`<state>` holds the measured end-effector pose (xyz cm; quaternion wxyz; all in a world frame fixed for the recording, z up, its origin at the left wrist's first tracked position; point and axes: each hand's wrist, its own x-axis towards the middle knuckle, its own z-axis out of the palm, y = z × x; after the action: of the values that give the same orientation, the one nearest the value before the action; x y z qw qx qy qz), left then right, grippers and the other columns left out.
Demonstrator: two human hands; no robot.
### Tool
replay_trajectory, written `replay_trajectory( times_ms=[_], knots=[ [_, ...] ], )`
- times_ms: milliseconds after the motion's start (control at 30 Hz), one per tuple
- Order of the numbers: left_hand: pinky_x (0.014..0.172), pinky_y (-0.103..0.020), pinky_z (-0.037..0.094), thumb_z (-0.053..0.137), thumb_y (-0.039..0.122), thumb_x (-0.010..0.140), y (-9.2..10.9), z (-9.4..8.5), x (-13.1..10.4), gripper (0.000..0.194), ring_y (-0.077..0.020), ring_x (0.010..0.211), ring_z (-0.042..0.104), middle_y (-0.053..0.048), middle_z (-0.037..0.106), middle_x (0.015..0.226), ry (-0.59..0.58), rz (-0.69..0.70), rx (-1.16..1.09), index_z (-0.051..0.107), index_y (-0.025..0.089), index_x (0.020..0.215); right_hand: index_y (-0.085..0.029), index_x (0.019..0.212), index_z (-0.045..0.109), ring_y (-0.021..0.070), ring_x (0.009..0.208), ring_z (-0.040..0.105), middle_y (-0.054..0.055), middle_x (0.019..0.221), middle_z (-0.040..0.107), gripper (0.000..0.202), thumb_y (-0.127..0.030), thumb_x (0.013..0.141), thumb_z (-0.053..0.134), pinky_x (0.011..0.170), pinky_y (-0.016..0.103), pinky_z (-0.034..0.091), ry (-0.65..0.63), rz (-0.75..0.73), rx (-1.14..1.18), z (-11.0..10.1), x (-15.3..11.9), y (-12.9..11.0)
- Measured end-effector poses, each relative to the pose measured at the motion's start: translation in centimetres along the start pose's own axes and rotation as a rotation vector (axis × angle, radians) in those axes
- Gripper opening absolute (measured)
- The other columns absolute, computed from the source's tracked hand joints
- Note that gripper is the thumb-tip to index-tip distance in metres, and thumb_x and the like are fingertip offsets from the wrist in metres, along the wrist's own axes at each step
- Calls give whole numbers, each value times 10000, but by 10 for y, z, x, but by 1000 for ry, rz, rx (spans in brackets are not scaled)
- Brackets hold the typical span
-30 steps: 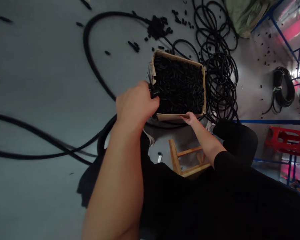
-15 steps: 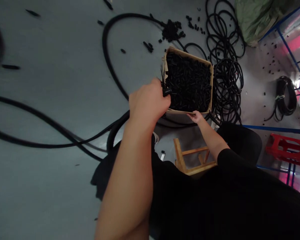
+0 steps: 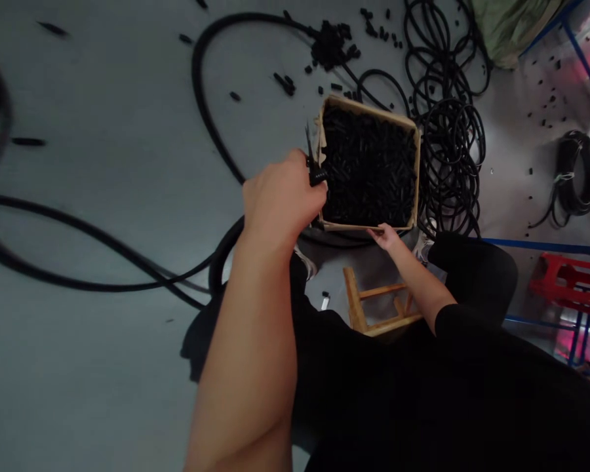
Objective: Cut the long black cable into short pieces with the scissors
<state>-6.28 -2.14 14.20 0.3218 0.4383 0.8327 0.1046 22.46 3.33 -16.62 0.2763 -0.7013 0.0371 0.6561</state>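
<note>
A cardboard box (image 3: 417, 177) filled with short black tubular pieces (image 3: 368, 167) is in front of me. My left hand (image 3: 284, 191) is closed at the box's left wall, around a black tool with a ribbed part and a thin pointed tip (image 3: 316, 172). Most of that tool is hidden in the fist, so its exact kind is unclear. Whether the same hand also grips the cardboard is hidden. At the box's near edge, my right hand (image 3: 386, 237) holds on, thumb at the side and fingers partly under it.
A tangle of black cable (image 3: 450, 157) lies right of the box. Thick black hose (image 3: 201, 98) loops across the grey floor. Beyond the box is a pile of black pieces (image 3: 330, 46). A wooden stool (image 3: 356, 301) stands near my legs, a red plastic stool (image 3: 570, 282) at right.
The box and both hands have shifted slightly toward me against the floor. The pointed tip at my left hand shows more clearly. Both grips look the same.
</note>
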Motion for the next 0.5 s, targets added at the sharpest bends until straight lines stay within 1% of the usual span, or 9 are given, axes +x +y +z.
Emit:
replay_trajectory(
  times_ms=[67, 100, 167, 267, 333, 433, 500],
  knots=[
    [1191, -567, 566, 614, 442, 959, 1, -1, 3, 438, -411, 1525, 655, -132, 830, 1367, -11, 7, -30, 724, 344, 1372, -157, 1350, 709, 199, 1033, 759, 91, 1264, 747, 350, -397, 1098, 756, 847, 365, 695, 18, 8, -12, -6, -2, 1],
    [1191, -572, 563, 613, 451, 952, 2, -1, 4, 442, -409, 1548, 636, -127, 831, 1370, -16, 13, -39, 726, 346, 1366, -158, 1351, 708, 200, 1038, 758, 91, 1268, 746, 349, -393, 1098, 757, 852, 367, 695, 25, 5, -15, -6, -1, -3],
    [1195, -571, 568, 630, 468, 932, 4, 0, 7, 456, -414, 1563, 620, -126, 830, 1378, -24, 18, -43, 733, 347, 1359, -155, 1328, 712, 187, 1006, 755, 81, 1236, 748, 319, -371, 1099, 757, 834, 352, 693, 26, -11, -13, -2, 2, -16],
    [1200, -544, 588, 678, 472, 910, 7, 5, 10, 484, -427, 1526, 651, -137, 826, 1385, -23, 8, -23, 740, 348, 1374, -146, 1265, 719, 155, 914, 743, 50, 1132, 747, 240, -321, 1103, 750, 782, 313, 685, -8, -34, -1, 4, 4, -34],
    [1195, -527, 596, 678, 469, 921, 6, 8, 12, 504, -424, 1505, 668, -141, 829, 1374, -21, 12, 2, 732, 343, 1405, -142, 1234, 719, 145, 883, 737, 37, 1086, 741, 206, -301, 1105, 745, 761, 300, 680, -27, -35, -1, 3, 0, -35],
    [1178, -511, 607, 633, 482, 959, 4, 10, 14, 507, -400, 1488, 686, -123, 850, 1320, -20, 27, 51, 714, 358, 1444, -142, 1224, 717, 139, 863, 727, 33, 1072, 735, 208, -311, 1106, 746, 739, 285, 669, -29, -29, -12, -8, -11, -25],
    [1161, -527, 618, 615, 502, 970, 3, 9, 15, 518, -404, 1476, 694, -112, 863, 1283, -28, 44, 73, 702, 371, 1464, -143, 1220, 715, 134, 851, 719, 33, 1069, 730, 218, -321, 1101, 754, 718, 273, 657, -33, -50, -13, -15, -15, -23]
  ],
)
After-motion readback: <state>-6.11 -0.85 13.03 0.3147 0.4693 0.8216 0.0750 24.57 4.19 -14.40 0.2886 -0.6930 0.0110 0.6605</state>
